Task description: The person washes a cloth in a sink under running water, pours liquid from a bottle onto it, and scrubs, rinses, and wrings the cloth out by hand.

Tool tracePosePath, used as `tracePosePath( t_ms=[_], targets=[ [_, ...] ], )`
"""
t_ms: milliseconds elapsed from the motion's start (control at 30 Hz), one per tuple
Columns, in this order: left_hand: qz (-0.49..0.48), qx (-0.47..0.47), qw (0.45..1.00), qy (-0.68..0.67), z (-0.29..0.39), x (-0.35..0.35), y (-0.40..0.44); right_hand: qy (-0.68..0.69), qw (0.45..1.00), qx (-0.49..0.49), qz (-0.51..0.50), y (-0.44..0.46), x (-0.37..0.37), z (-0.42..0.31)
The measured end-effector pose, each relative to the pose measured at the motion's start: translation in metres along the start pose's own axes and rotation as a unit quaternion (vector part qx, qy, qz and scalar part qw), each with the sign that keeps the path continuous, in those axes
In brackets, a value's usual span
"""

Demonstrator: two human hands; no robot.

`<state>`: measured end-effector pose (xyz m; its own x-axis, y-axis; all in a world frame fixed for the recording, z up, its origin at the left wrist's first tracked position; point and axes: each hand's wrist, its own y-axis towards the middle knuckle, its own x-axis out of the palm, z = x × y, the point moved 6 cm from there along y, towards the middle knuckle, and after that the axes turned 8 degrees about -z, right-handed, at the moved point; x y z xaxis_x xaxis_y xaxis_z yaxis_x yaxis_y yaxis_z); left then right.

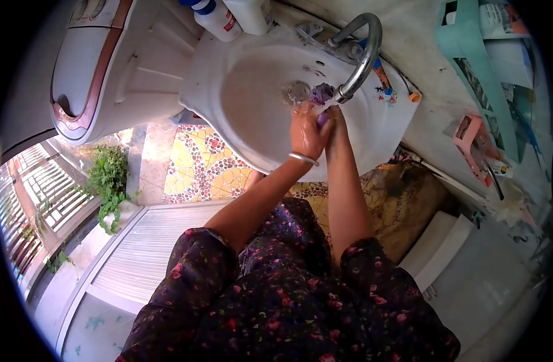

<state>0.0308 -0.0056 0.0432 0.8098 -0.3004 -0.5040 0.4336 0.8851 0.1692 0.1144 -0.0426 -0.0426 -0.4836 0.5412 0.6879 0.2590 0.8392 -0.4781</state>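
Note:
Water runs from the curved metal faucet (368, 48) onto my two hands, held together over the white washbasin (258, 78). A crumpled purple cloth (322, 93) sticks out beyond my fingers, and a bit of purple shows between my hands. My left hand (308, 131), wet and with a bangle at the wrist, is closed around the cloth from the left. Pressed against it from the right, my right hand (336, 118) grips the same cloth; its fingers are partly hidden. The drain (297, 92) lies just left of the cloth.
White bottles (219, 21) stand at the basin's back left corner. A toothbrush-like blue and orange item (382, 78) lies on the right rim. On the right wall hang a teal holder (478, 72) and a pink holder (473, 148). A washing machine (86, 66) stands left.

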Motion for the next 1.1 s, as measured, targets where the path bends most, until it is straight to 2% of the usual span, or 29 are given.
tracePosePath(
  t_ms=[33, 67, 100, 133, 167, 200, 233, 267, 300, 333, 400, 467, 500, 533, 567, 600, 667, 733, 767, 833, 867, 900, 933, 967, 1000, 1067, 1100],
  targets=[
    [-0.075, -0.003, 0.997, -0.019, 0.015, 0.001, -0.013, 0.080, 0.979, 0.124, -0.143, 0.002, 0.008, -0.001],
    [-0.149, -0.006, 0.988, -0.038, 0.027, 0.004, -0.021, 0.134, 0.955, 0.143, -0.225, 0.007, 0.004, 0.007],
    [-0.172, -0.051, 0.984, -0.007, 0.024, 0.000, -0.012, 0.181, 0.920, 0.167, -0.304, 0.011, -0.004, 0.016],
    [-0.174, -0.052, 0.983, -0.009, 0.009, 0.001, 0.002, 0.148, 0.977, 0.097, -0.118, 0.009, -0.009, 0.025],
    [-0.161, -0.114, 0.980, -0.002, -0.019, 0.002, 0.023, 0.073, 0.994, 0.037, 0.074, -0.003, -0.012, 0.032],
    [-0.146, -0.173, 0.974, 0.006, -0.039, 0.003, 0.039, 0.055, 0.994, 0.033, 0.094, -0.017, 0.022, 0.030],
    [-0.146, -0.172, 0.974, 0.006, -0.043, 0.005, 0.046, 0.035, 0.992, 0.011, 0.122, -0.019, 0.025, 0.034],
    [-0.120, -0.237, 0.964, 0.022, -0.053, 0.002, 0.046, 0.014, 0.989, -0.009, 0.150, -0.022, 0.024, 0.035],
    [-0.093, -0.299, 0.949, 0.041, -0.061, -0.005, 0.044, 0.006, 0.989, -0.004, 0.145, -0.012, 0.005, 0.041],
    [-0.078, -0.283, 0.956, -0.018, -0.049, -0.008, 0.034, 0.019, 0.995, 0.010, 0.101, -0.002, -0.004, 0.043],
    [0.010, -0.125, 0.992, 0.009, -0.023, -0.002, 0.000, 0.038, 0.998, 0.014, 0.039, 0.003, -0.016, 0.031],
    [-0.116, -0.062, 0.991, -0.020, 0.005, 0.011, -0.028, 0.115, 0.964, 0.106, -0.214, 0.018, -0.053, 0.051],
    [-0.148, -0.122, 0.981, -0.005, 0.007, 0.004, -0.020, 0.134, 0.964, 0.111, -0.199, 0.010, -0.040, 0.049],
    [-0.200, -0.188, 0.960, 0.050, -0.017, 0.010, -0.009, 0.104, 0.987, 0.094, -0.074, 0.006, -0.028, 0.049],
    [-0.186, -0.178, 0.966, 0.028, -0.031, 0.006, 0.009, 0.065, 0.993, 0.081, 0.053, -0.003, -0.012, 0.046],
    [-0.170, -0.166, 0.971, 0.005, -0.047, 0.000, 0.030, -0.018, 0.986, 0.135, 0.099, -0.013, -0.003, 0.049],
    [-0.229, -0.227, 0.945, 0.050, -0.108, 0.017, 0.056, 0.009, 0.990, 0.118, 0.079, -0.022, 0.023, 0.047],
    [-0.243, -0.204, 0.944, 0.087, -0.197, 0.055, 0.060, 0.022, 0.994, 0.084, 0.063, -0.024, 0.029, 0.033],
    [-0.246, -0.202, 0.944, 0.087, -0.187, 0.042, 0.067, 0.058, 0.991, 0.065, 0.104, -0.024, 0.014, 0.024],
    [-0.263, -0.330, 0.900, 0.106, -0.154, 0.003, 0.077, 0.085, 0.980, 0.054, 0.172, -0.017, -0.036, 0.020],
    [-0.266, -0.329, 0.900, 0.106, -0.148, 0.006, 0.066, 0.086, 0.980, 0.052, 0.174, -0.017, -0.042, 0.026],
    [-0.291, -0.253, 0.874, 0.296, -0.136, 0.011, 0.057, -0.046, 0.970, 0.055, 0.233, -0.021, -0.051, 0.026],
    [-0.303, -0.167, 0.810, 0.473, -0.130, 0.018, 0.051, -0.178, 0.940, 0.058, 0.286, -0.026, -0.056, 0.023],
    [-0.256, -0.092, 0.772, 0.574, -0.151, 0.037, 0.040, -0.227, 0.940, 0.070, 0.246, -0.030, -0.038, 0.019],
    [-0.255, -0.092, 0.772, 0.574, -0.143, 0.035, 0.039, -0.228, 0.940, 0.069, 0.246, -0.025, -0.035, 0.020],
    [-0.290, -0.219, 0.866, 0.345, -0.115, 0.031, 0.020, -0.162, 0.960, 0.087, 0.212, -0.009, -0.033, 0.026],
    [-0.241, -0.183, 0.928, 0.215, -0.101, 0.039, 0.005, -0.080, 0.980, 0.127, 0.133, 0.001, -0.034, 0.030]
  ],
)
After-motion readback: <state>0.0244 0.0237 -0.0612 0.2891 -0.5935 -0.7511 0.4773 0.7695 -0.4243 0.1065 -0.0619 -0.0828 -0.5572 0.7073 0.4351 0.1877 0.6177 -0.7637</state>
